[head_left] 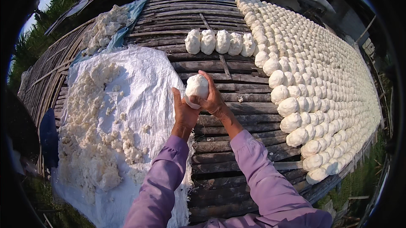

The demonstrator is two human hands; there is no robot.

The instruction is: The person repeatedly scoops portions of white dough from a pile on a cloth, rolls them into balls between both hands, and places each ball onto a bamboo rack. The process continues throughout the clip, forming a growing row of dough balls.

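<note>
Fingers (pixel 206 77) of the right hand (pixel 215 102) are slightly parted and curve round the far right side of a white lump (pixel 197 85), with that hand's thumb laid across its near face, so it is gripped between them. Below and to the left, the left hand (pixel 185 113) cups it, thumb raised and standing off to one side; from where I stand its other fingers are hidden, and I can't tell how they are set. The lump is rounded, a little taller than wide, chalky white with shallow dents, bright in the sun. It sits between the two palms, held up over the bamboo platform (pixel 249 109), near the right edge of a white sheet (pixel 152 71). Along that sheet's left edge spreads a crumbly off-white mass (pixel 91 156), and a blue sheet (pixel 136 16) lies toward the platform's far left corner. Beyond the hands, a row of five lumps (pixel 223 41) runs across the slats to meet a broad block of lumps (pixel 289 107) covering the platform's right side.
</note>
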